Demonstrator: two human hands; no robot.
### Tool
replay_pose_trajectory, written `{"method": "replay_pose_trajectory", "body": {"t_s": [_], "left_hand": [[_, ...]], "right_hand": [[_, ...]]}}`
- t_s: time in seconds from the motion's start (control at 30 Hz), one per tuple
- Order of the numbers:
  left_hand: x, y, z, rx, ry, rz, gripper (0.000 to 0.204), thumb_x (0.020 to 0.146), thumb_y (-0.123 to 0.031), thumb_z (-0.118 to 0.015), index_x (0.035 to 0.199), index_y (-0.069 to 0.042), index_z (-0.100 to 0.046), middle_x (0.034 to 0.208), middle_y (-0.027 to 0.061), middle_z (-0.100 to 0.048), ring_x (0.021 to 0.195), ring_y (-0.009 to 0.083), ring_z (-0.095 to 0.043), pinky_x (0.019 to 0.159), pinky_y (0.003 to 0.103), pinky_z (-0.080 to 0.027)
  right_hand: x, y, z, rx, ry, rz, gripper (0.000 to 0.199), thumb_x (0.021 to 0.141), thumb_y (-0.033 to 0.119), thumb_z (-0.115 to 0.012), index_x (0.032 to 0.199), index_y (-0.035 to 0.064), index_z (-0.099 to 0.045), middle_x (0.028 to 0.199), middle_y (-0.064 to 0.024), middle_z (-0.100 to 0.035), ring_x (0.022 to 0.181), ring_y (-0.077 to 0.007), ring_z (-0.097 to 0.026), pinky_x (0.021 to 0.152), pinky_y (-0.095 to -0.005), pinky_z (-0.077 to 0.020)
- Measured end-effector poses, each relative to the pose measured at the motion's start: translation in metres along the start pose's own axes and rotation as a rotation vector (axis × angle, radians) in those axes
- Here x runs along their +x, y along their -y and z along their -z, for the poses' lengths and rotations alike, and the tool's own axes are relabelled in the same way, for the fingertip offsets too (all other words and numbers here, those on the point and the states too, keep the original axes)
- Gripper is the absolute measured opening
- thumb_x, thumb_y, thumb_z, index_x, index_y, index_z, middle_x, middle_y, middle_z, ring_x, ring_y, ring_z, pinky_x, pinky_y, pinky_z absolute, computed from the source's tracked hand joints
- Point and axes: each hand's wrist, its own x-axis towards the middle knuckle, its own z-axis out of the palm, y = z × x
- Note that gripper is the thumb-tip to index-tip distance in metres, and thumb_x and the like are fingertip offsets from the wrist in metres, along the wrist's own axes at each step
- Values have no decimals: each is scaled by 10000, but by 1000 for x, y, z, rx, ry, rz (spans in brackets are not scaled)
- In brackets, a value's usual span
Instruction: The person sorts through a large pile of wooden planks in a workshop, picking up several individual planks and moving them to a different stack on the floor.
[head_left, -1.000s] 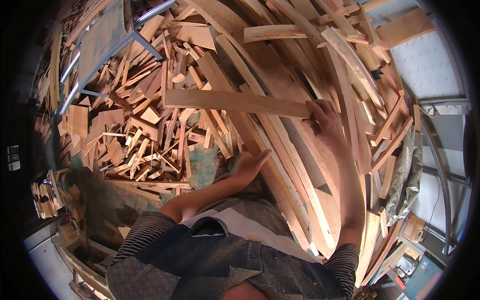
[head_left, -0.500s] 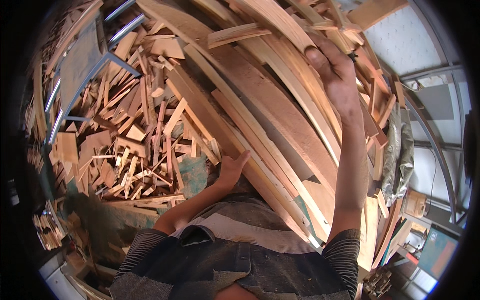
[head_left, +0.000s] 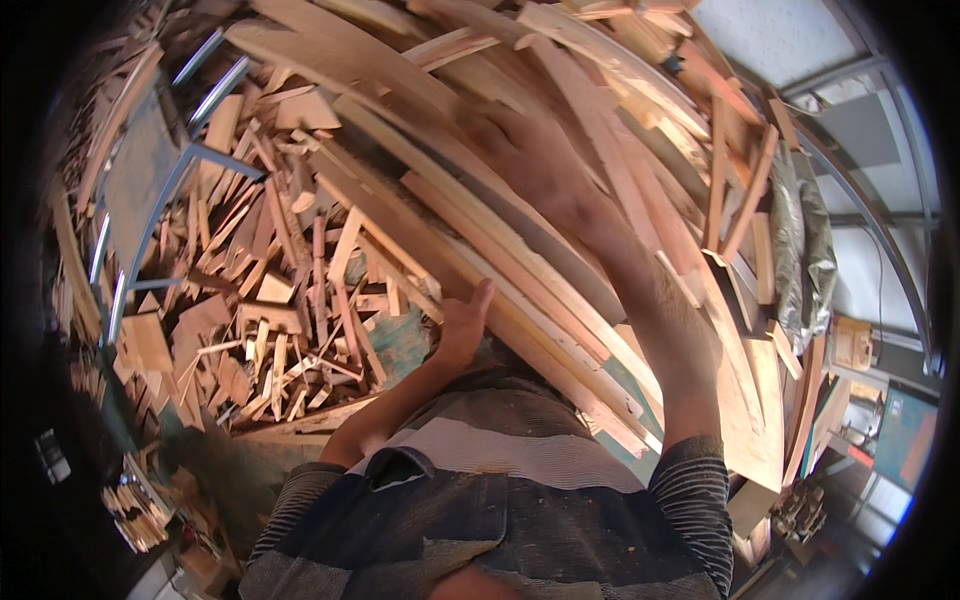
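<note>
My left hand (head_left: 463, 328) is at the near edge of a long wooden plank (head_left: 400, 238) in front of my body. Its thumb rests along the plank, and the other fingers are mostly hidden. Motion blurs my right hand (head_left: 525, 160), which reaches across the middle of the stack over a wide brown board (head_left: 560, 225); whether its fingers touch that board I cannot make out. Narrower pale strips (head_left: 480, 238) lie lengthwise between the two hands. Right of my right forearm, another long plank (head_left: 615, 150) slants over the pile.
A heap of short wood offcuts (head_left: 270, 310) fills the left side, beside a blue-grey metal frame (head_left: 185, 165). More loose boards (head_left: 740, 190) lean at the right, near a crumpled grey sheet (head_left: 800, 250). Farther right stands a curved metal bar (head_left: 880, 220).
My right hand has let go of the long plank at the upper right and swung left over the stack. That plank now lies to its right. My left hand stays at the same plank.
</note>
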Motion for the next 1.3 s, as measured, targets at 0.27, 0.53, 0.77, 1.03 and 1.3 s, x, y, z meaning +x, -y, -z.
{"method": "replay_pose_trajectory", "body": {"t_s": [0.27, 0.53, 0.77, 1.03, 1.3], "left_hand": [[-6, -11, -16, 0, -46, -222, 669, 1046, -560, -464, 998, 84, -641, 738, 57, -597, 772, 184, -575, 760, 319, -461], [-14, -13, 3, 226, 252, -474, 685, 949, -610, -470, 1034, 59, -589, 842, 80, -566, 795, 169, -524, 690, 346, -443], [-17, -34, 10, 430, 415, -198, 1056, 699, -526, -871, 1430, 71, -398, 1304, 236, -553, 1111, 308, -589, 906, 467, -471], [-4, -11, -9, -32, 138, 79, 620, 896, -413, -756, 1128, 151, -647, 1092, 132, -688, 985, 176, -607, 877, 361, -482], [-6, -15, -10, -38, 92, -38, 628, 893, -455, -751, 1080, 138, -667, 1028, 136, -702, 968, 172, -615, 853, 353, -493]], "right_hand": [[-129, -65, -63, 82, 24, -345, 277, 1003, 247, -557, 1058, 4, -677, 925, -242, -676, 872, -354, -678, 771, -404, -508], [-141, -47, -97, -383, -200, 23, 188, 858, 207, -652, 976, 82, -730, 872, -185, -636, 898, -393, -621, 799, -483, -505], [-148, -96, -72, -201, -352, -80, 199, 840, 90, -727, 1037, 69, -721, 920, -132, -687, 831, -305, -674, 732, -423, -553], [-122, -177, 102, -686, -628, -281, 563, 805, 371, -794, 1258, 71, -646, 1154, -205, -655, 1087, -379, -613, 921, -465, -507], [-52, -159, 63, -842, -385, -239, 590, 762, 358, -816, 1194, 35, -578, 1146, -207, -574, 1069, -446, -566, 904, -517, -500]]}}
